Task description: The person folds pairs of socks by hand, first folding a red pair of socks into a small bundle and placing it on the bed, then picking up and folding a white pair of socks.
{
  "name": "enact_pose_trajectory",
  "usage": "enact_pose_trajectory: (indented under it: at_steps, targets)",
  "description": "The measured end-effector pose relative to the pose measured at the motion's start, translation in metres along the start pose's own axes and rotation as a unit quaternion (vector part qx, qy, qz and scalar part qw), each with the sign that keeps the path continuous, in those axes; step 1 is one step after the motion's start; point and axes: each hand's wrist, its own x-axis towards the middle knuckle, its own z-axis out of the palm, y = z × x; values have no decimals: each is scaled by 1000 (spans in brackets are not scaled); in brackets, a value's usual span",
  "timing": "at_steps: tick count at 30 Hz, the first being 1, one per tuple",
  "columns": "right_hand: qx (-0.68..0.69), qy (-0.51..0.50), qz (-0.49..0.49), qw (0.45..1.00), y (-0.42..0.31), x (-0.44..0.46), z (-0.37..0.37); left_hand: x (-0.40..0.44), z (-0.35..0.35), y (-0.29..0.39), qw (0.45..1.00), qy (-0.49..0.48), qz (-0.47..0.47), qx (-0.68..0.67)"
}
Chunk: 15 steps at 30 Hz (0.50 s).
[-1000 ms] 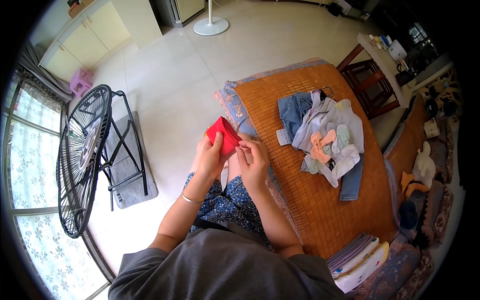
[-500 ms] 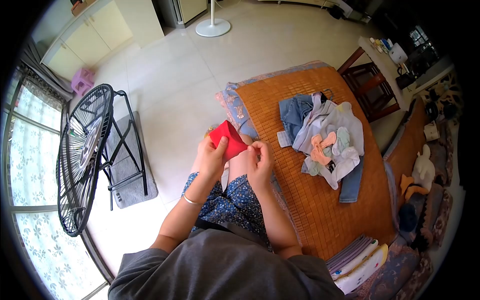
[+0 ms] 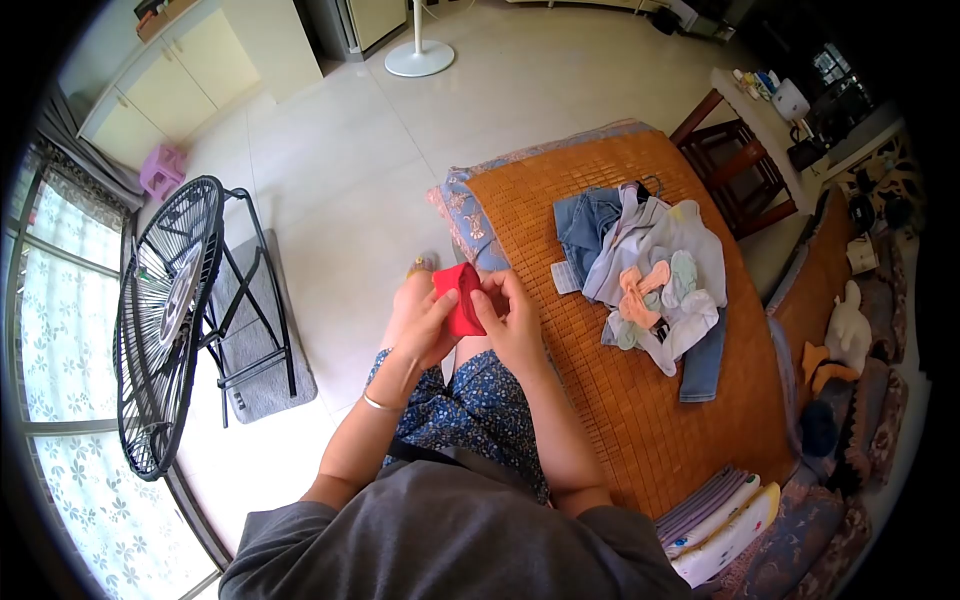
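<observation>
A small red cloth [image 3: 457,297] is held between both hands above the lap. My left hand [image 3: 427,325] grips its left side, with the thumb lying on the front. On the right side, my right hand [image 3: 512,322] has its thumb and fingers at the cloth's edge. The cloth looks folded, with a dark opening or fold along its right part. To the right, a pile of clothes [image 3: 660,260] lies on the brown woven mat [image 3: 590,400], with blue denim, pale garments and small peach and light green pieces.
Folded cloths [image 3: 715,520] lie at the mat's lower right. A black round folding chair [image 3: 170,320] stands at the left on a grey rug. A wooden chair [image 3: 740,170] is beyond the mat, and a white stand base [image 3: 420,58] is on the floor.
The red cloth has moved slightly down and now looks narrower and more upright. My right hand has shifted from pinching its corner to lying along its right edge, closer to my left hand.
</observation>
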Motion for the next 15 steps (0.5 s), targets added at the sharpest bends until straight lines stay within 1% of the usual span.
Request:
enact_pose_trajectory:
  at_steps: [2, 4, 5, 7, 8, 10, 11, 13, 15]
  targets:
    - [-13, -1, -12, 1000, 1, -1, -2, 1, -8, -6, 999, 24, 21, 32]
    - [34, -40, 48, 997, 0, 0, -6, -1, -8, -6, 998, 34, 14, 53]
    - [34, -38, 48, 998, -2, 1, -6, -2, -8, -5, 996, 45, 9, 73]
    - [76, -34, 60, 995, -9, 3, -6, -1, -17, -8, 996, 32, 7, 78]
    - [75, -34, 59, 995, -8, 4, -7, 0, -21, -9, 996, 20, 6, 83]
    - [102, -70, 73, 990, -4, 7, -10, -1, -21, -7, 995, 12, 17, 97]
    - [103, -70, 73, 990, -4, 7, -11, -3, -21, -5, 993, 4, 28, 111]
    - [57, -92, 63, 992, -8, 9, -12, -3, -28, -5, 992, 1, 27, 122]
    - [44, -87, 65, 993, -7, 9, -13, -4, -29, -5, 991, -3, 26, 133]
